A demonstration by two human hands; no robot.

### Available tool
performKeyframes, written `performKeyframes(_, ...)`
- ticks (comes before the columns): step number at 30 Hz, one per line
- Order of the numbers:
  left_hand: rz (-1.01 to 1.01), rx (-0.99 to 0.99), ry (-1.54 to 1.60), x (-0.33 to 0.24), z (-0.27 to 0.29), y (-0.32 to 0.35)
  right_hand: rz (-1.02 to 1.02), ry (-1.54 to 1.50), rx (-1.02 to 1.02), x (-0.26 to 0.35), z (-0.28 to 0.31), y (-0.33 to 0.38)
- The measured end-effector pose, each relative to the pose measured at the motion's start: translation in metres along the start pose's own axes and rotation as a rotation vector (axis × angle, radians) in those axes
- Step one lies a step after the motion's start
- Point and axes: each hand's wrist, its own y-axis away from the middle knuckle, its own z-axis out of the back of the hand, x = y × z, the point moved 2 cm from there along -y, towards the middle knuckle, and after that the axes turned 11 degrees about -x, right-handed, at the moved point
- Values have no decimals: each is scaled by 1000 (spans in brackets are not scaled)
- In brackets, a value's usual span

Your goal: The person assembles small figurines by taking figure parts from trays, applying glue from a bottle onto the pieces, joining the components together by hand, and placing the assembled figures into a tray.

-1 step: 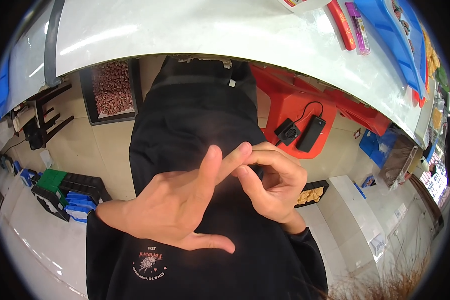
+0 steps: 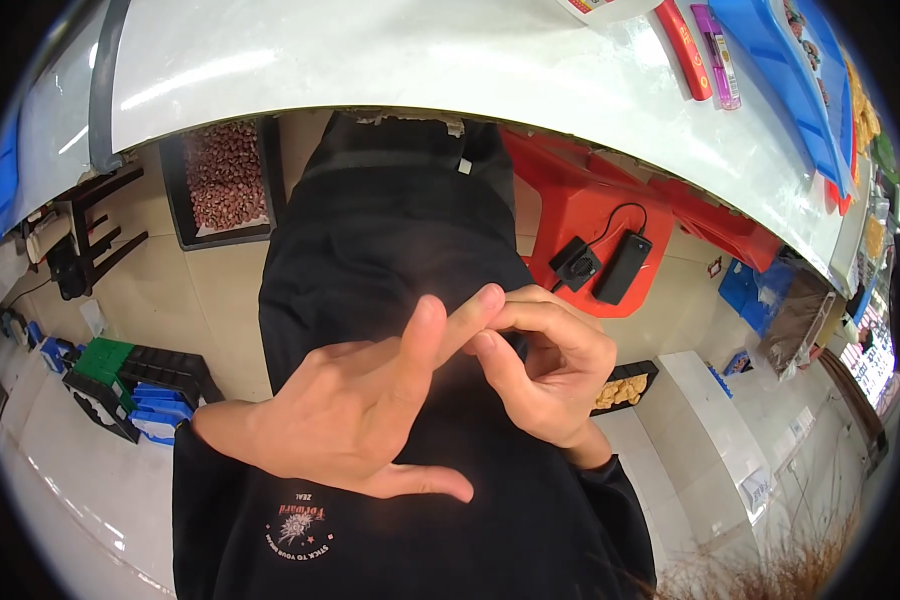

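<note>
Over my dark clothing, my left hand (image 2: 345, 415) is open, with the thumb stretched out and the fingers apart. One of its fingers points up and another reaches right to my right hand (image 2: 550, 370). There, the right thumb and forefinger close in a pinch at the tip of that left finger. No tool or other object shows in either hand. The right hand's remaining fingers are curled and partly hidden.
Ahead lies a white table (image 2: 370, 60) with a red stick-like packet (image 2: 683, 50), a purple lighter (image 2: 716, 55) and a blue tray (image 2: 785, 90). A red stool (image 2: 570, 215) bears a black power bank-like box (image 2: 622, 268). A dark crate of reddish nuts (image 2: 225, 175) stands left.
</note>
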Motion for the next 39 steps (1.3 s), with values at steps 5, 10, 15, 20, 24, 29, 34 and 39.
performKeyframes(5, -22, -11, -193, -2, -8, 3, -62, 61, -63, 3, 1, 0)
performKeyframes(10, -39, -30, -313, -5, -13, 3, -4, 100, -56, 4, 2, -2)
performKeyframes(15, -44, -4, -506, -4, -19, 4, 79, 203, -65, 5, -1, -7)
performKeyframes(20, -47, -31, -521, -2, -23, 4, 172, 266, -37, 2, -2, -13)
performKeyframes(24, -18, -184, -473, 2, -29, 7, 90, 216, -25, 0, -5, -14)
performKeyframes(29, -35, -62, -497, 3, -22, 0, 51, 124, -69, -5, -9, -15)
performKeyframes(34, -40, -46, -497, 8, -21, 2, 44, 128, -89, -11, -10, -14)
performKeyframes(39, -26, -70, -464, 7, -20, 1, 45, 109, -91, -13, -11, -14)
